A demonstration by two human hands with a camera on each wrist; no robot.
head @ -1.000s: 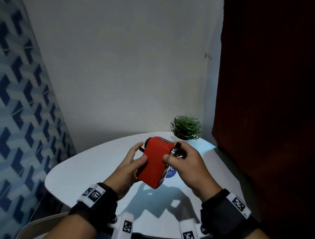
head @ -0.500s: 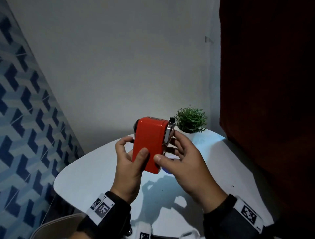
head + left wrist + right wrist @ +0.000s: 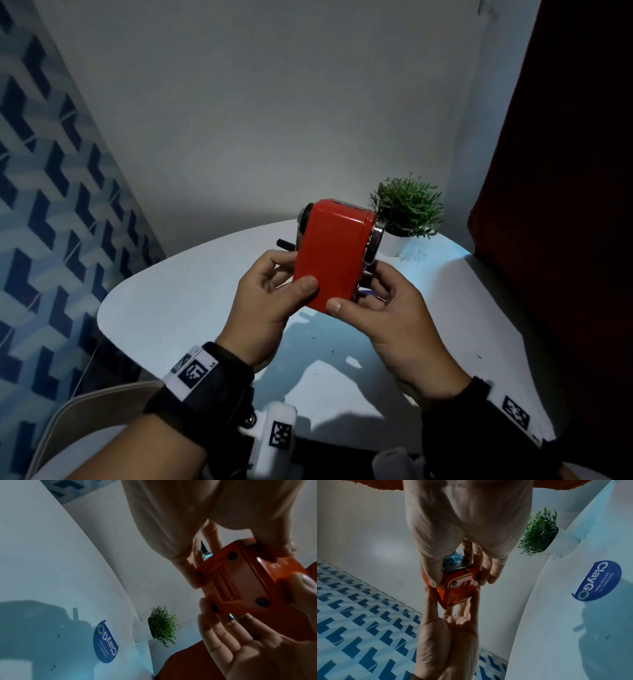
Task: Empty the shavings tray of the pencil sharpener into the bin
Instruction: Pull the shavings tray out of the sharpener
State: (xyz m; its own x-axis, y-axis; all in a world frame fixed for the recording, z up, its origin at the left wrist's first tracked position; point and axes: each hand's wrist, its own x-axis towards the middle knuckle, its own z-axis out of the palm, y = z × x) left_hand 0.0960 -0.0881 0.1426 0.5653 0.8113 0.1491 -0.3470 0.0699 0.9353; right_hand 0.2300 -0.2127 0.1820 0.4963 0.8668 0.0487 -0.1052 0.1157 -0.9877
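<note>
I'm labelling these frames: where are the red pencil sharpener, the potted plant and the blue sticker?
red pencil sharpener [image 3: 330, 255]: head view, its broad red side.
potted plant [image 3: 409, 207]: head view, its green leaves.
blue sticker [image 3: 600, 580]: right wrist view, its printed face.

The head camera looks forward and down over both wrists at the white table [image 3: 191, 308], toward the wall corner behind the potted plant [image 3: 407, 205]. Each wrist camera sits very close under its own hand, looking along the fingers. All three views share the red sharpener [image 3: 334, 253] held above the table, with the plant just beyond it; both wrist views also catch the blue sticker [image 3: 105, 641] near the plant.
</note>
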